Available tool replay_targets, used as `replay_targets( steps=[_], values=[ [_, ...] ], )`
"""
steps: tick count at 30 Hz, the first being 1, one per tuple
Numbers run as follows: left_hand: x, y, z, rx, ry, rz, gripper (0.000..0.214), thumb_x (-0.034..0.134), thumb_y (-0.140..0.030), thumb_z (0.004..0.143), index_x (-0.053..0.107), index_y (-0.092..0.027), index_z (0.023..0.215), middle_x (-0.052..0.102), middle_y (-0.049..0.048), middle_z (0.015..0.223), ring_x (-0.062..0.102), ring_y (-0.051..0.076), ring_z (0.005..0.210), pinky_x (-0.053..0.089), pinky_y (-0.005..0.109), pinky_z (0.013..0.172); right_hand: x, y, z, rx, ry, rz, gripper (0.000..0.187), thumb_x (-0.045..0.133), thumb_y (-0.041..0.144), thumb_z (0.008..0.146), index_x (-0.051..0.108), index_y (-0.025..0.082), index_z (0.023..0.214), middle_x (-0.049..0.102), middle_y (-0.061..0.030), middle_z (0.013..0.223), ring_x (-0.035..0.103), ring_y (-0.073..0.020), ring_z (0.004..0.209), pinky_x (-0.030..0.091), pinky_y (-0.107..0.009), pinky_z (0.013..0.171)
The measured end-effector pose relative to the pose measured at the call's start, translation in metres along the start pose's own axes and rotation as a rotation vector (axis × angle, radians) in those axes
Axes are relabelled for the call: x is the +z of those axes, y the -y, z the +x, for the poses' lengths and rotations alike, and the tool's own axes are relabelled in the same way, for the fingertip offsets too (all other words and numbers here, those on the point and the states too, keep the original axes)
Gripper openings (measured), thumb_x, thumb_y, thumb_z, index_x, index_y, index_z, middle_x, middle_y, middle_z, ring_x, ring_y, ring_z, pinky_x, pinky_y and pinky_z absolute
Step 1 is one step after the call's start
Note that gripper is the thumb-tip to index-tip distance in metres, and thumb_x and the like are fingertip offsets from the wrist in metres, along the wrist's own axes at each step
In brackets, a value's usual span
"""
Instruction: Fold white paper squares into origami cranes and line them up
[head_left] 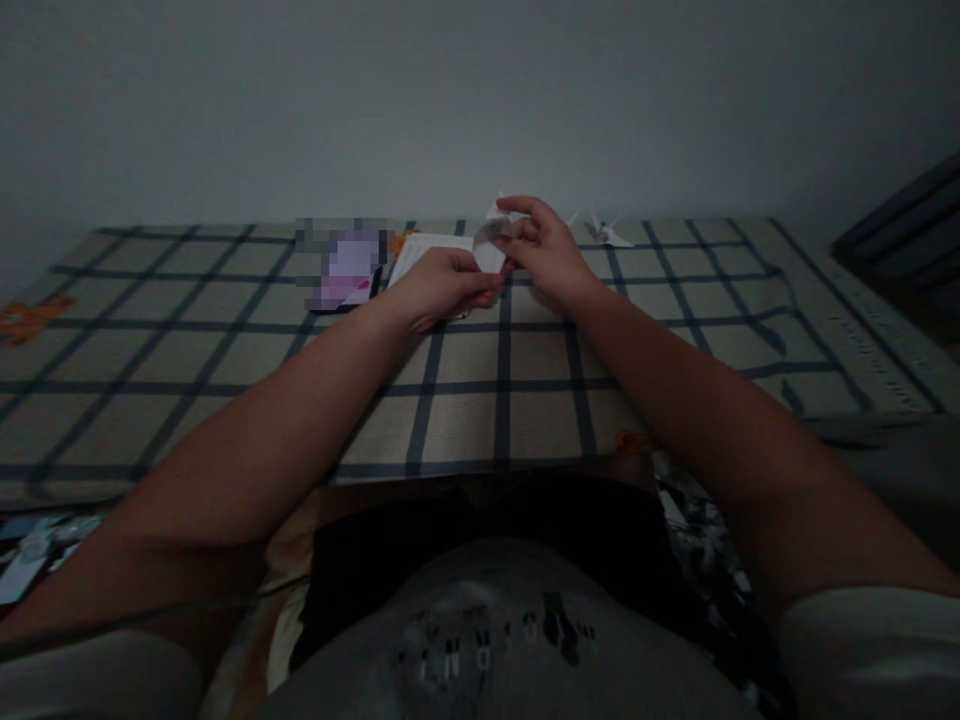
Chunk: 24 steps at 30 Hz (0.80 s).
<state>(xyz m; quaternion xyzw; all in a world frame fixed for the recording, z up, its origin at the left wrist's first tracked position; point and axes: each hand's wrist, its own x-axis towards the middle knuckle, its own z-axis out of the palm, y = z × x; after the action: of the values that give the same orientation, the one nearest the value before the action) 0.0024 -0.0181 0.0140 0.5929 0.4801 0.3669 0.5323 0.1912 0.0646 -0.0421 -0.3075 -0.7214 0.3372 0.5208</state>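
Both hands meet over the far middle of the table around a small piece of white paper (491, 256), which is bent or folded and has a greyish shaded patch. My left hand (451, 284) pinches its lower edge between thumb and fingers. From the right, my right hand (546, 250) grips the upper part, thumb and fingers closed on it. Fingers cover some of the paper, so its full shape is hidden. Behind my left hand lie flat white sheets (429, 246), partly covered by it.
A checked cloth (465, 400) covers the table, which stands against a plain wall (480, 110). A phone-like thing with a purple, blurred-out screen (349, 268) lies left of the sheets. White folded paper with pointed tips (613, 236) rests at the back right. Light is dim.
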Motion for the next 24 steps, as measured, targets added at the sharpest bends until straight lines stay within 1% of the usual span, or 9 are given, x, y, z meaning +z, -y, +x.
replay_targets(
  steps=[3, 5, 7, 9, 12, 15, 18, 20, 24],
  values=[
    [-0.002, 0.005, 0.003, 0.026, 0.026, 0.009, 0.024, 0.094, -0.027, 0.080, 0.073, -0.017, 0.078, 0.072, 0.0047, 0.066, 0.050, 0.007, 0.048, 0.027, 0.023, 0.046, -0.001, -0.003, 0.001, -0.012, 0.008, -0.018, 0.060, 0.072, 0.063, 0.098, 0.055, 0.028, 0.143, 0.059, 0.0020, 0.088, 0.061, -0.0149, 0.078, 0.059, -0.032, 0.075],
    [-0.004, 0.011, 0.007, 0.054, 0.021, 0.046, 0.024, 0.094, -0.031, 0.079, 0.074, -0.018, 0.083, 0.073, 0.0059, 0.070, 0.058, 0.010, 0.053, 0.035, 0.024, 0.049, -0.003, -0.003, 0.001, -0.009, 0.012, -0.029, 0.061, 0.073, 0.065, 0.097, 0.055, 0.028, 0.143, 0.058, 0.0024, 0.087, 0.061, -0.0148, 0.078, 0.058, -0.032, 0.074],
    [-0.006, 0.017, 0.013, 0.117, -0.024, 0.108, 0.026, 0.092, -0.037, 0.081, 0.075, -0.019, 0.088, 0.076, 0.0075, 0.077, 0.066, 0.015, 0.062, 0.046, 0.027, 0.054, -0.006, -0.002, 0.002, 0.005, -0.001, -0.027, 0.058, 0.074, 0.062, 0.097, 0.055, 0.029, 0.140, 0.058, 0.0025, 0.086, 0.062, -0.0151, 0.078, 0.058, -0.031, 0.072],
    [-0.010, 0.021, 0.021, 0.262, -0.113, 0.168, 0.031, 0.091, -0.041, 0.080, 0.076, -0.019, 0.098, 0.078, 0.0077, 0.089, 0.074, 0.019, 0.076, 0.057, 0.030, 0.065, -0.008, 0.001, 0.001, 0.030, -0.022, -0.001, 0.051, 0.076, 0.056, 0.097, 0.055, 0.029, 0.135, 0.060, 0.0027, 0.086, 0.063, -0.0152, 0.078, 0.057, -0.030, 0.071],
    [-0.016, 0.024, 0.030, 0.451, -0.221, 0.168, 0.050, 0.090, -0.047, 0.081, 0.074, -0.022, 0.121, 0.078, 0.0103, 0.125, 0.077, 0.022, 0.098, 0.064, 0.033, 0.079, -0.006, 0.007, -0.003, 0.088, 0.002, 0.089, 0.045, 0.079, 0.046, 0.095, 0.053, 0.029, 0.127, 0.061, 0.0044, 0.085, 0.063, -0.0141, 0.077, 0.057, -0.028, 0.071],
    [-0.020, 0.023, 0.032, 0.614, -0.260, 0.235, 0.053, 0.095, -0.045, 0.075, 0.077, -0.024, 0.119, 0.075, 0.0092, 0.135, 0.075, 0.023, 0.109, 0.063, 0.033, 0.089, 0.001, 0.011, -0.009, 0.154, 0.120, 0.167, 0.045, 0.082, 0.042, 0.092, 0.050, 0.029, 0.121, 0.063, 0.0064, 0.084, 0.062, -0.0124, 0.073, 0.054, -0.026, 0.068],
    [-0.020, 0.020, 0.029, 0.673, -0.226, 0.283, 0.033, 0.093, -0.044, 0.077, 0.081, -0.023, 0.101, 0.078, 0.0079, 0.122, 0.073, 0.023, 0.112, 0.060, 0.030, 0.084, 0.007, 0.015, -0.014, 0.200, 0.222, 0.225, 0.045, 0.084, 0.037, 0.088, 0.048, 0.028, 0.114, 0.067, 0.0059, 0.085, 0.063, -0.0120, 0.074, 0.053, -0.024, 0.066],
    [-0.018, 0.018, 0.025, 0.666, -0.211, 0.289, 0.024, 0.090, -0.043, 0.081, 0.080, -0.022, 0.086, 0.079, 0.0071, 0.105, 0.073, 0.022, 0.104, 0.057, 0.029, 0.078, 0.009, 0.019, -0.016, 0.222, 0.243, 0.248, 0.045, 0.085, 0.034, 0.085, 0.048, 0.027, 0.110, 0.067, 0.0052, 0.086, 0.063, -0.0125, 0.076, 0.052, -0.024, 0.067],
    [-0.017, 0.014, 0.019, 0.603, -0.259, 0.276, 0.034, 0.087, -0.047, 0.085, 0.074, -0.020, 0.070, 0.072, 0.0029, 0.077, 0.067, 0.017, 0.080, 0.051, 0.029, 0.070, 0.007, 0.029, -0.017, 0.233, 0.265, 0.214, 0.043, 0.086, 0.037, 0.084, 0.052, 0.025, 0.108, 0.067, 0.0032, 0.087, 0.063, -0.0137, 0.079, 0.053, -0.027, 0.069]
  ],
)
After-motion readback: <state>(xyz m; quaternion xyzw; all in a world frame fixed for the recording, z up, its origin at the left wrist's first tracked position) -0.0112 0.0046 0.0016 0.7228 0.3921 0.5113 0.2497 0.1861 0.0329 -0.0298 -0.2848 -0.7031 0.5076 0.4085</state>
